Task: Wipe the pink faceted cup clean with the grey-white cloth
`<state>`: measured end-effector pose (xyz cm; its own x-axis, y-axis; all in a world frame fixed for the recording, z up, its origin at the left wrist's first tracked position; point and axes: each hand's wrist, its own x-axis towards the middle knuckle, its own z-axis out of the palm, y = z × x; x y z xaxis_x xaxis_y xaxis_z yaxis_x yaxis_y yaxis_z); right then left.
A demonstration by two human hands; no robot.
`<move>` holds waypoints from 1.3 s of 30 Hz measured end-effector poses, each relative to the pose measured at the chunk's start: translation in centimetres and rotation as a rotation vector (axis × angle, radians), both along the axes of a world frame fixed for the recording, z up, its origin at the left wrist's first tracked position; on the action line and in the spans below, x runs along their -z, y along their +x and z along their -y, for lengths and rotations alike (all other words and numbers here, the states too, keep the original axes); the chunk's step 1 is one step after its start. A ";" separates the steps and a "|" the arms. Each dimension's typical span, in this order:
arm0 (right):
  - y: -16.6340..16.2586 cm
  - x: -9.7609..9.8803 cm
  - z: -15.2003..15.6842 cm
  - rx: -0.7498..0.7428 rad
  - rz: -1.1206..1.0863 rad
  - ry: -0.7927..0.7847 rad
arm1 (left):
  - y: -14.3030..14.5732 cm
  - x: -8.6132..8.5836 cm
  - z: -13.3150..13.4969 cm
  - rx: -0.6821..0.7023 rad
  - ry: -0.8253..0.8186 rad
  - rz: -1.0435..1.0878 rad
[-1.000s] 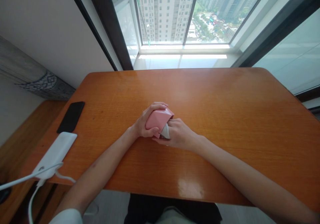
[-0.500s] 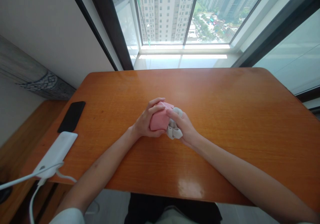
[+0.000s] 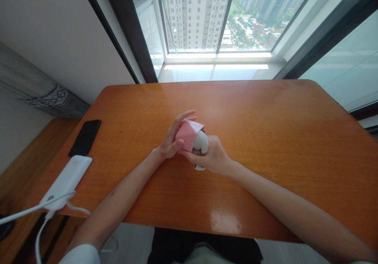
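Note:
Above the middle of the wooden table [image 3: 265,138], both hands meet at a pink object with flat angled faces [image 3: 188,133]. My left hand [image 3: 171,138] cups it from the left, thumb pressed on the near side, with the upper fingers stretched along its far side. A white piece with rounded parts [image 3: 201,142] adjoins the pink object's right side. My right hand [image 3: 216,156] is closed around this white piece, its thumb reaching under the pink object's near edge. A white end [image 3: 199,167] sticks out below that hand. What kind of thing the two pieces form, I cannot make out.
On the table's left side lie a black phone [image 3: 84,137] and a white power bank [image 3: 67,181] with white cables [image 3: 40,232] plugged in. A large window [image 3: 218,20] stands beyond the far edge. A grey curtain [image 3: 44,85] hangs at the left.
The pink object and white piece have been turned in my hands. My left fingers have lifted and straightened, and the left thumb now shows on the near side. My right thumb has moved down.

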<state>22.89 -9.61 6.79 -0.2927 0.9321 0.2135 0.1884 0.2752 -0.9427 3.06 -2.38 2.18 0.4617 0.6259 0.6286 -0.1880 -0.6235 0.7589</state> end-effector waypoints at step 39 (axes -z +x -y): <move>3.1 -1.3 -1.8 -0.353 0.455 0.403 | -0.2 0.5 0.0 -0.152 0.066 0.080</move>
